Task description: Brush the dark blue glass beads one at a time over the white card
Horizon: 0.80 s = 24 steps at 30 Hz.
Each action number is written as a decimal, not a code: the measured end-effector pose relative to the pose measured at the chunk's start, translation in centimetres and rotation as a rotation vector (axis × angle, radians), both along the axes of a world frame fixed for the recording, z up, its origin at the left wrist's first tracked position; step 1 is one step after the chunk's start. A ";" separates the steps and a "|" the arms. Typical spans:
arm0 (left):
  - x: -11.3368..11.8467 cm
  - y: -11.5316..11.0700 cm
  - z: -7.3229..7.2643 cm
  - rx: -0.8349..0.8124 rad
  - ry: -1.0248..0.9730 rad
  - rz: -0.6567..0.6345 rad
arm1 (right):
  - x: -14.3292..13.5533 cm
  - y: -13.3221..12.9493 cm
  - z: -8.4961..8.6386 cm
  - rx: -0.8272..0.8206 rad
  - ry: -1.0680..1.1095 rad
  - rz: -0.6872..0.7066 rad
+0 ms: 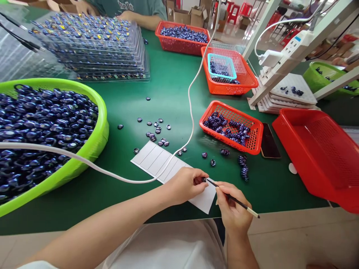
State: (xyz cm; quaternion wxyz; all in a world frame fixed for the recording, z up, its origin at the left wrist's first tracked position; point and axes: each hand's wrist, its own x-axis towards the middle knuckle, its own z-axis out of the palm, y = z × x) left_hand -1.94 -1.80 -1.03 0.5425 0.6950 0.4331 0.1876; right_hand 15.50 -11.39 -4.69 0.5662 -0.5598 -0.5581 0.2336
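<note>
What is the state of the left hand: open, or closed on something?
Closed: the left hand pinches a small dark piece, partly visible in its grip.

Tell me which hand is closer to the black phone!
Right. The right hand, holding a thin stick, is left of the phone and nearer the person. The left hand is farther left, over the white paper.

Left grip (185,185) pinched, forearm (112,224) slanted inward; right grip (235,206) curled, pen-style.
</note>
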 end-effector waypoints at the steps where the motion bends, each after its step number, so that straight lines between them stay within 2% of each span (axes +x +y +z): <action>1: 0.1 -0.1 -0.1 -0.004 -0.001 0.004 | 0.0 0.0 0.0 -0.003 0.013 -0.003; 5: 0.3 -0.2 0.2 -0.034 -0.019 0.015 | 0.0 0.2 0.1 0.008 0.127 -0.025; 8: -0.7 0.7 1.3 0.064 0.037 0.077 | -0.1 0.3 0.4 0.009 0.231 -0.047; 10: -2.3 1.8 2.3 0.208 0.181 0.169 | -0.1 0.4 0.6 0.008 0.276 -0.057; 12: -4.1 2.9 3.4 0.322 0.410 0.249 | -0.2 0.4 0.8 0.019 0.302 -0.081; 14: -5.5 3.6 4.1 0.351 0.628 0.253 | -0.3 0.5 0.9 0.032 0.321 -0.109; 16: -5.8 3.6 4.3 0.379 0.716 0.250 | -0.4 0.5 0.9 0.037 0.344 -0.148; 19: -3.8 2.9 3.7 0.507 0.589 0.160 | -0.5 0.5 0.8 0.045 0.396 -0.227; 22: -0.4 2.8 2.3 0.711 0.419 -0.082 | -0.5 0.6 0.7 0.063 0.443 -0.271; 24: 1.7 3.3 1.2 0.762 0.370 -0.215 | -0.4 0.6 0.7 0.064 0.450 -0.278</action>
